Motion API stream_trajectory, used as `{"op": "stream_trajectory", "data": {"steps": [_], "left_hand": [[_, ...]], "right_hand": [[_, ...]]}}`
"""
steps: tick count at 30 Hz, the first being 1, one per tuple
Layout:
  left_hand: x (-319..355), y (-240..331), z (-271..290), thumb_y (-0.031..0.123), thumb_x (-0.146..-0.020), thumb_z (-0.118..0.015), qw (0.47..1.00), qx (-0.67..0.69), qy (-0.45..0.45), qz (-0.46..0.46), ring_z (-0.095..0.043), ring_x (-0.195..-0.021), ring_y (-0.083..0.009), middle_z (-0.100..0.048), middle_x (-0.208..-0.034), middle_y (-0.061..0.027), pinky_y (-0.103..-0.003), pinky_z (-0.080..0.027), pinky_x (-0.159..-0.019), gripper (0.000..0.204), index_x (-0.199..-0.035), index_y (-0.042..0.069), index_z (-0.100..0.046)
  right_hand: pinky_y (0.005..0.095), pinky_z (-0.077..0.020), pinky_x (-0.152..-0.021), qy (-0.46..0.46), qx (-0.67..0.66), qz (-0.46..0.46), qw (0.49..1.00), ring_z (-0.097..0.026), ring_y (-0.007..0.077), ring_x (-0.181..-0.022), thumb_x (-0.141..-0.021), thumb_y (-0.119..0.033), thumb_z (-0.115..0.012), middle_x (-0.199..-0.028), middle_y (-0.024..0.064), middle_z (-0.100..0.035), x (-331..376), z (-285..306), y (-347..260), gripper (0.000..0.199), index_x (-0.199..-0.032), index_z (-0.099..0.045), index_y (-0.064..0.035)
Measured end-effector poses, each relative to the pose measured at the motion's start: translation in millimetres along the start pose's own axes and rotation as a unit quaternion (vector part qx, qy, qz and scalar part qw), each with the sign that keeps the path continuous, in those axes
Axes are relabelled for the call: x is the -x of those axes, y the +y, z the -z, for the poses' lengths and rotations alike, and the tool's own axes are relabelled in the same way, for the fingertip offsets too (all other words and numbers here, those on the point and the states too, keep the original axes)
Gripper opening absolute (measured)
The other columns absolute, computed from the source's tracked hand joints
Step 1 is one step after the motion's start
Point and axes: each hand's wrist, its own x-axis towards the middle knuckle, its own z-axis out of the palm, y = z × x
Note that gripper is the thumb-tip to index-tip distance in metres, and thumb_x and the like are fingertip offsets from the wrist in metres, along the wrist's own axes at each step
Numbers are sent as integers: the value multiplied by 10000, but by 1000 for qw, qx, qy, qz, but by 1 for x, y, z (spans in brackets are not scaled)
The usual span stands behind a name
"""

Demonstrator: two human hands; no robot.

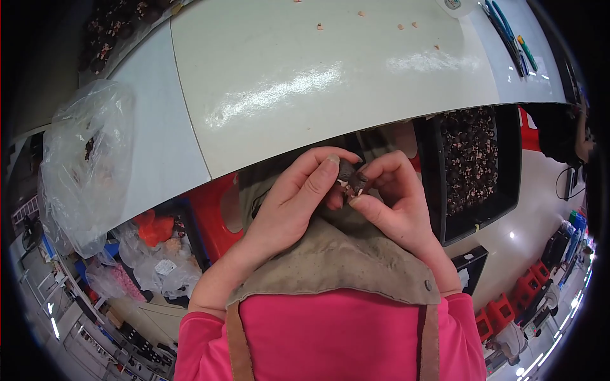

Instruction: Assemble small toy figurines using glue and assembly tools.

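Note:
Over my lap, both hands work on a small dark brown rounded piece (347, 170) with pale pink bits at its lower edge. My left hand (298, 193) is closed around it, thumb along its near side and forefinger over the top. My right hand (401, 203) pinches the piece's right side, thumb and forefinger close to the pink bits. The exact kind of piece is too small to make out, and the fingers cover part of it. An olive-brown apron (330, 260) lies beneath my hands.
A pale table (254, 140) stretches ahead, with pink scraps (319, 26) and pens (505, 32) at its far side. Right of my hands, a black crate (470, 219) holds dark pieces and pink bits. A clear plastic bag (89, 159) hangs over the table's left end.

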Motion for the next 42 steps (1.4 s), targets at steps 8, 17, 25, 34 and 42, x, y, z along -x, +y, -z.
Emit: {"op": "stream_trajectory", "data": {"steps": [8,17,25,34,42], "left_hand": [[-2,1,2,301,-994,-413,1000,-11,-14,5,-476,-837,-83,-537,-951,-12,-225,-401,-770,352,-1198,26,-493],[0,1,-6,84,-916,-552,998,-41,-18,-38,-499,-985,-78,-507,-1075,-25,-232,-409,-885,457,-1335,30,-378],[-3,-9,15,208,-925,-526,990,28,-138,1,-480,-1052,-105,-498,-1173,-34,-257,-390,-913,422,-1289,13,-439],[-10,-12,13,322,-931,-507,983,61,-175,-2,-500,-1119,-174,-540,-1171,-98,-305,-374,-965,468,-1251,-18,-475],[-8,-11,7,415,-859,-577,993,42,-104,33,-551,-1037,-222,-574,-1083,-148,-328,-410,-926,561,-1142,-66,-522]], "right_hand": [[241,-459,-737,12,16,21,1000,-563,95,-807,-803,-78,-708,-922,46,-580,-3,0,-1,314,-1008,-475,-30],[270,-494,-656,14,240,145,960,-595,169,-757,-724,-46,-742,-880,75,-566,-9,2,-10,307,-953,-539,-46],[325,-462,-787,8,288,231,929,-544,242,-941,-666,-51,-789,-1002,104,-552,-9,14,-22,447,-1043,-550,-62],[355,-463,-801,-46,300,249,920,-555,267,-959,-609,-23,-749,-1041,88,-585,-21,17,-9,417,-990,-588,-79],[351,-476,-750,-26,245,271,930,-569,266,-904,-602,-9,-777,-1018,104,-592,-22,17,1,425,-937,-526,-84]]}}
